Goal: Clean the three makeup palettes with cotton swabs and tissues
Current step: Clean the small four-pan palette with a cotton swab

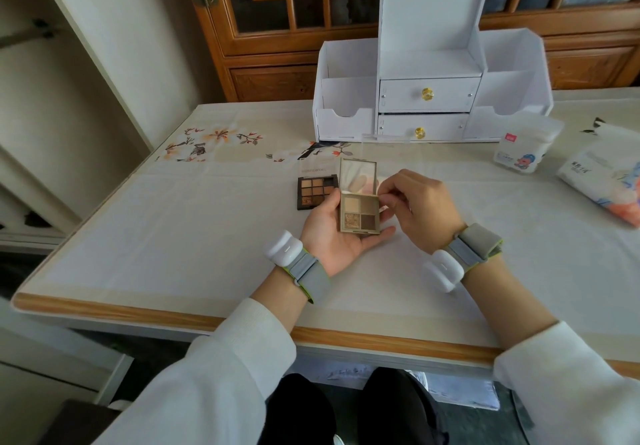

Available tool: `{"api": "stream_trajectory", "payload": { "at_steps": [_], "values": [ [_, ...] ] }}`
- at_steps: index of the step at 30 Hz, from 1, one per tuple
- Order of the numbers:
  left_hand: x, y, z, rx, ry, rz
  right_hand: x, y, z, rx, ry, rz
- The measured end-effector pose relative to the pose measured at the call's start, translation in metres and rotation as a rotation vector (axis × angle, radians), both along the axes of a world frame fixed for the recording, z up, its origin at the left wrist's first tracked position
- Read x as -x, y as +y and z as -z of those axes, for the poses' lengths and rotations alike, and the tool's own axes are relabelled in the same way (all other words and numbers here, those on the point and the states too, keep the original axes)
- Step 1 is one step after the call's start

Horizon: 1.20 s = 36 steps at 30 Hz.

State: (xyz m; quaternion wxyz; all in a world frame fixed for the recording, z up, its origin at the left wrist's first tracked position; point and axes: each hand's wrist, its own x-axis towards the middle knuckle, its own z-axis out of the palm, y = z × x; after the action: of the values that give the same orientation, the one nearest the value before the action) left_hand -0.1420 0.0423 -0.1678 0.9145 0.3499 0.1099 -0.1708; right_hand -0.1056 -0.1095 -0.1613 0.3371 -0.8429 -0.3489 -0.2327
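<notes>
A person sat at a pale, flower-printed tabletop (pixel 173 236). The left grip (pixel 332 236) lay palm up, thumb hooked over the near-side rim of a small gold square four-pan eyeshadow palette (pixel 360 214) that rested open across its fingers, mirrored lid standing upright. The right grip (pixel 419 209) had thumb and forefinger pinched together at the palette's edge nearest it. Whether they held the rim or a thin swab was too small to tell.

The palette was cradled rather than clamped, so a hard rub from the right grip could probably have tipped it off the left fingers or snapped the lid shut. Pressing into the pans risked cracking the powder or dragging a dark shade into a light one. Loose dust could have fallen on the pale cloth below.

Just beyond the left grip's thumb, a dark rectangular nine-pan eyeshadow palette (pixel 317 190) lay open and flat on the tabletop. A third palette could not be made out for certain.

Well out past the right grip stood a clear plastic tub of white cotton swabs (pixel 523 148), and further still a soft white printed pack of tissues (pixel 602 184). Nothing stood between that grip and either one. Beyond both grips stood a white board desk organiser with two gold-knobbed drawers (pixel 429 98), its drawers closed.
</notes>
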Motion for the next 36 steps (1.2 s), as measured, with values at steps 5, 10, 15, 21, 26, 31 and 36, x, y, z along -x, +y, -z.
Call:
{"api": "stream_trajectory", "payload": {
  "at_steps": [5, 10, 15, 21, 26, 31, 36],
  "values": [
    [0.0003, 0.0020, 0.0002, 0.010, -0.007, -0.031, 0.0001, -0.0002, 0.0003, 0.007, -0.003, -0.044],
    [0.0000, 0.0025, 0.0015, -0.018, -0.026, -0.011, 0.0000, 0.0000, -0.0009, -0.009, -0.026, -0.017],
    [-0.0007, 0.0027, 0.0026, -0.009, -0.026, -0.018, 0.0020, 0.0011, -0.0008, 0.019, -0.052, -0.027],
    [-0.0016, 0.0031, 0.0036, -0.012, -0.018, -0.008, 0.0001, -0.0007, -0.0016, -0.016, -0.067, 0.007],
    [-0.0022, 0.0045, 0.0045, 0.001, -0.032, -0.004, 0.0010, -0.0003, -0.0015, -0.006, -0.066, -0.005],
    [-0.0019, 0.0049, 0.0049, 0.006, -0.036, -0.010, 0.0010, -0.0001, -0.0017, -0.006, -0.067, 0.001],
    [-0.0020, 0.0033, 0.0053, -0.007, -0.032, -0.015, 0.0016, 0.0004, -0.0025, -0.012, -0.077, -0.008]
  ]
}}
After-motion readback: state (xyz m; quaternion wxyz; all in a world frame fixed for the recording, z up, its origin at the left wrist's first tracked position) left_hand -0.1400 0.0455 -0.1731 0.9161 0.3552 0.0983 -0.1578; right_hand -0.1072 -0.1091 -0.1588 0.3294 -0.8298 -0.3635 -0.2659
